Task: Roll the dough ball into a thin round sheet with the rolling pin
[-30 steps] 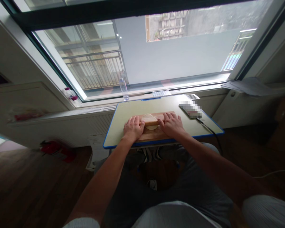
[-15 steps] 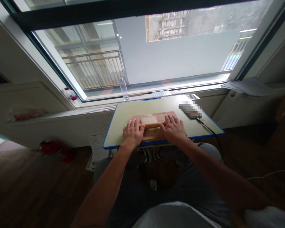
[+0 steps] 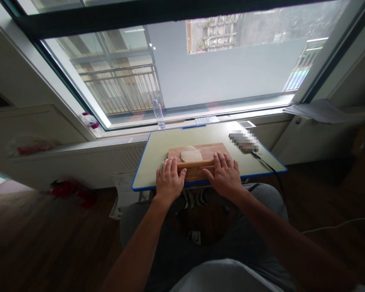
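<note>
A wooden rolling pin (image 3: 196, 164) lies crosswise on a wooden board (image 3: 220, 148), just on the near side of a flat round piece of dough (image 3: 191, 154). My left hand (image 3: 170, 178) is closed over the pin's left end, its thumb pointing inward. At the other end, my right hand (image 3: 224, 173) holds the pin under its fingers, with the thumb stretched toward the middle. Both hands cover the ends of the pin. The dough looks pale and thin, and nearly all of its outline shows beyond the pin.
The board rests on a small blue-edged table (image 3: 158, 142) over my knees. A blurred-out device (image 3: 245, 141) with a black cable lies at the table's right. A clear bottle (image 3: 158, 115) stands by the window. A red fire extinguisher (image 3: 73, 192) is on the left floor.
The rolling pin has come toward me, off the dough to the board's near part. Both hands moved back with it, and the thumbs have spread away from the pin.
</note>
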`<action>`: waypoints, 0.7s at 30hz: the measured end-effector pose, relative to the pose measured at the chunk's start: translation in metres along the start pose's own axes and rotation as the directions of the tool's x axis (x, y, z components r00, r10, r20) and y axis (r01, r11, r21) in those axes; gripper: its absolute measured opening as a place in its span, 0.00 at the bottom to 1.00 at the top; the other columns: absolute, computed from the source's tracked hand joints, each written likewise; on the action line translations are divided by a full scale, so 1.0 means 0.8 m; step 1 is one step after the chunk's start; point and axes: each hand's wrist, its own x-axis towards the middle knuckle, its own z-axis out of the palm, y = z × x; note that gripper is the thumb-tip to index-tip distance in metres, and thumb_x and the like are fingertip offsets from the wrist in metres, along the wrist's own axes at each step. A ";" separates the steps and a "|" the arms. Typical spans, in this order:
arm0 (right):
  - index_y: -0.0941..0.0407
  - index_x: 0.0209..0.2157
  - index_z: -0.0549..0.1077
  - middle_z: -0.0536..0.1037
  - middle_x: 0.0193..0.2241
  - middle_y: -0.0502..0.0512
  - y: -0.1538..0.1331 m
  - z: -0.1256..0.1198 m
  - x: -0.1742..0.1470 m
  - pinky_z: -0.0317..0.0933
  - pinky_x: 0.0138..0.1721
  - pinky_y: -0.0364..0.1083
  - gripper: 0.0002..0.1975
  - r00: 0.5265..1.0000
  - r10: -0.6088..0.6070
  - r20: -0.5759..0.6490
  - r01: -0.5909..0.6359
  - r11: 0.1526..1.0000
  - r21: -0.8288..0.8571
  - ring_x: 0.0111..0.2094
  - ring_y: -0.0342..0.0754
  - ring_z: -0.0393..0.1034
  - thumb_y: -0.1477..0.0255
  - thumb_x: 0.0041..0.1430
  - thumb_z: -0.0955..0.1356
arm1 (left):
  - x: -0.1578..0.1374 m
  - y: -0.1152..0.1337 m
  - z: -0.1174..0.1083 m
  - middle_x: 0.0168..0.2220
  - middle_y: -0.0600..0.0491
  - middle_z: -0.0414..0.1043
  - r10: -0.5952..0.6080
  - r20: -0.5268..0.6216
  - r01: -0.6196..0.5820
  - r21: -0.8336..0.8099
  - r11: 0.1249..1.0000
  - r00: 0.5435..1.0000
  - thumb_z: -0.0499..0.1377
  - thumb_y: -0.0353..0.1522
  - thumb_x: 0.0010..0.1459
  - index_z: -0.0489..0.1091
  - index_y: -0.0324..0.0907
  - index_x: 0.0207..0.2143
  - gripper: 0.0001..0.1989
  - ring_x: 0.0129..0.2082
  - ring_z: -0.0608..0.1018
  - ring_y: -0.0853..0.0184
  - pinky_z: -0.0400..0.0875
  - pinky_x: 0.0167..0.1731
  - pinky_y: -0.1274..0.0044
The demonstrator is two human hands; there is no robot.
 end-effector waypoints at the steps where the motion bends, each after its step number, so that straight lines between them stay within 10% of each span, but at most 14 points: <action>1: 0.64 0.79 0.57 0.57 0.80 0.70 -0.001 0.000 0.000 0.43 0.76 0.71 0.43 1.000 0.002 0.001 -0.002 1.000 0.003 0.79 0.70 0.47 0.48 0.79 0.58 | -0.001 0.001 -0.001 0.77 0.39 0.63 -0.003 0.002 0.003 0.000 1.000 1.000 0.52 0.45 0.77 0.63 0.36 0.77 0.34 0.78 0.64 0.48 0.63 0.75 0.53; 21: 0.67 0.77 0.61 0.62 0.77 0.76 0.005 -0.005 0.068 0.42 0.76 0.69 0.47 0.996 -0.068 0.059 0.068 0.998 -0.001 0.78 0.68 0.51 0.43 0.79 0.50 | 0.053 0.002 -0.004 0.77 0.40 0.63 -0.058 0.143 0.058 0.004 0.998 0.988 0.44 0.50 0.79 0.64 0.44 0.76 0.34 0.78 0.63 0.50 0.58 0.76 0.49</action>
